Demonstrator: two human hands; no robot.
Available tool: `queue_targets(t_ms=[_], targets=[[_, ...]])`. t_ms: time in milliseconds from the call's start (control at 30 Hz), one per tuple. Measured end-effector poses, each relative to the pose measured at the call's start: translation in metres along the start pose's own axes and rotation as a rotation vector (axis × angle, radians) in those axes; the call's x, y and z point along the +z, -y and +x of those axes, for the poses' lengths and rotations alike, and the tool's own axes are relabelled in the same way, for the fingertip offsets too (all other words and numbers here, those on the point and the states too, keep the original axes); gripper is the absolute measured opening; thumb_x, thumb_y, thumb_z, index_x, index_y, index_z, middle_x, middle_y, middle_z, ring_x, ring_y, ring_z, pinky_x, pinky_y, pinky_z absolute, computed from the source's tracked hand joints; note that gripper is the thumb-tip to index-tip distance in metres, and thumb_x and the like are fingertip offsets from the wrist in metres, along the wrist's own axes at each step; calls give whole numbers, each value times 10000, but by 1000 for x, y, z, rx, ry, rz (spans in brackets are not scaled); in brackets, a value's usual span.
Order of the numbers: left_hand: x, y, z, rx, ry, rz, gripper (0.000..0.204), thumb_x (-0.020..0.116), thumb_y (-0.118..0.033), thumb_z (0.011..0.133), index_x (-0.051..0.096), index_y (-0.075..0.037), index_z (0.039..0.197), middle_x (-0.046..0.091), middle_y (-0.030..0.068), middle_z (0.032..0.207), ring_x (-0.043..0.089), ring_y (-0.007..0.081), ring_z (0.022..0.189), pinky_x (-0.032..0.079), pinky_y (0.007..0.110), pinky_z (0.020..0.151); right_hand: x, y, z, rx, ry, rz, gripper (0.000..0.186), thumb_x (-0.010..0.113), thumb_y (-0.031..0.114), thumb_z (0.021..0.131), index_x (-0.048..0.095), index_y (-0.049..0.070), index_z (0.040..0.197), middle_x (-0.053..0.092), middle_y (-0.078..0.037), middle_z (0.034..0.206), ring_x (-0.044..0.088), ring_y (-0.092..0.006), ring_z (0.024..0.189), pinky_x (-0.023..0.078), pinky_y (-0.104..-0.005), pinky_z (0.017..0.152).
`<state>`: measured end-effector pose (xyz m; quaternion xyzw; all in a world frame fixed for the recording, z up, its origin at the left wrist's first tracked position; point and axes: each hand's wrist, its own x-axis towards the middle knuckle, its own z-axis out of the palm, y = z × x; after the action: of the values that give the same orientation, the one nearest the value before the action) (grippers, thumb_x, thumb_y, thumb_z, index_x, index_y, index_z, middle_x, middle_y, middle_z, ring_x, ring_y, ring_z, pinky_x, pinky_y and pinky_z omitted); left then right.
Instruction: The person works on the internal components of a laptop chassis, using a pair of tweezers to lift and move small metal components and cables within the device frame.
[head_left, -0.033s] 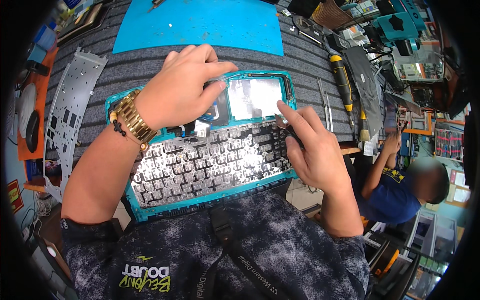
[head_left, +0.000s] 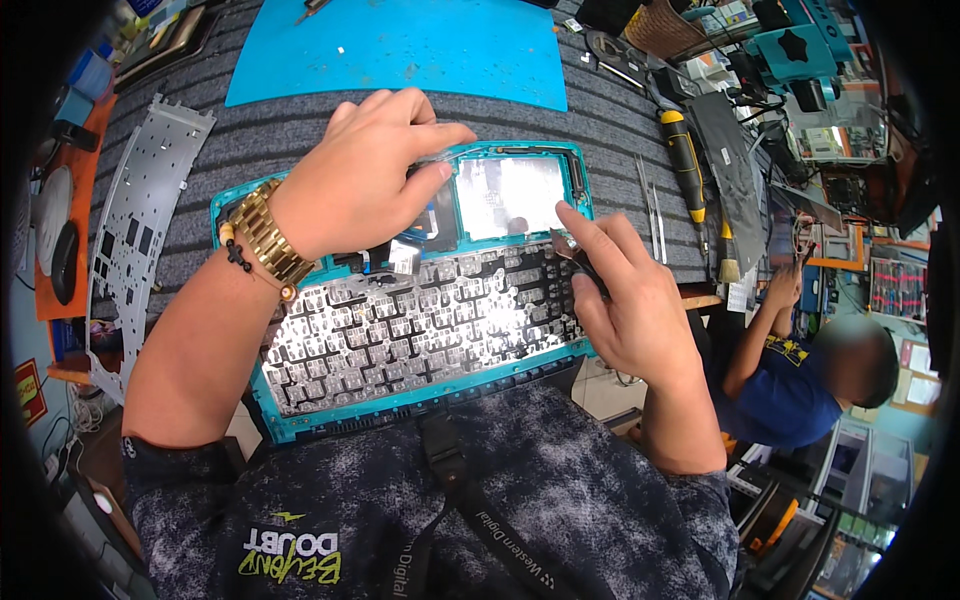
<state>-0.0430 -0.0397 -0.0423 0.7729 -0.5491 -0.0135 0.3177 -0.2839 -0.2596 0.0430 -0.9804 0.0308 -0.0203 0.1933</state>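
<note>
In front of me lies a teal laptop top case (head_left: 277, 428), inner side up, with the keyboard's bare silver-and-black backing (head_left: 420, 325) exposed. My left hand (head_left: 365, 175) grips its far edge, thumb on the inner side and index finger stretched along the rim. Beneath that hand show a bit of blue part and a silvery flap (head_left: 405, 262). My right hand (head_left: 635, 300) is closed on a small metal-tipped tool (head_left: 563, 243), mostly hidden by the fingers. Its tip is at the upper right corner of the keyboard backing, beside the shiny touchpad panel (head_left: 512, 195).
A blue mat (head_left: 400, 55) lies beyond on the grey striped table. A perforated metal plate (head_left: 150, 230) is at the left. To the right are tweezers (head_left: 657, 225), a yellow-black screwdriver (head_left: 683, 165) and a brush (head_left: 728, 262). Another person (head_left: 790, 385) sits at the right.
My right hand has shifted very slightly, and a dark reflection now shows on the shiny touchpad panel. The left hand stays in place.
</note>
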Motion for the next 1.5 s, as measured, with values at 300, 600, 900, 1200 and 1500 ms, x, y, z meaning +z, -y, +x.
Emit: queue_targets(t_ms=[300,600,900,1200,1500], targets=[[0,1,-1,-1,12,14,371,683,-238,1100,793,-131,1437,674,110,1202,643,329,1191,450,499,1057,3,-2,-5,-10,64,39,449,759,48,973,755,149,1410,708,-123,1253,776,-411,927,635,-512,784],[0,-2,-4,-14,27,9,372,686,-227,1096,794,-132,1438,675,111,1204,646,328,1189,453,501,1064,7,2,-6,-47,53,89,395,800,41,959,805,109,1348,755,-128,1307,802,-398,975,652,-487,823],[-2,-1,0,-9,24,29,377,690,-228,1094,789,-126,1444,677,113,1212,648,329,1193,457,503,1068,5,1,1,-34,70,92,367,803,29,956,806,87,1319,755,-126,1296,802,-398,955,649,-492,813],[-8,-4,1,-18,76,0,402,705,-246,1089,769,-107,1461,666,123,1231,624,330,1230,439,507,1089,17,6,-3,-27,2,49,339,804,33,979,808,83,1314,751,-111,1267,802,-389,926,646,-492,781],[-7,-7,2,-27,73,6,414,702,-259,1084,768,-107,1464,669,131,1231,632,335,1220,436,511,1074,14,8,1,17,8,112,317,787,29,989,808,73,1302,742,-122,1255,799,-379,904,636,-494,766]])
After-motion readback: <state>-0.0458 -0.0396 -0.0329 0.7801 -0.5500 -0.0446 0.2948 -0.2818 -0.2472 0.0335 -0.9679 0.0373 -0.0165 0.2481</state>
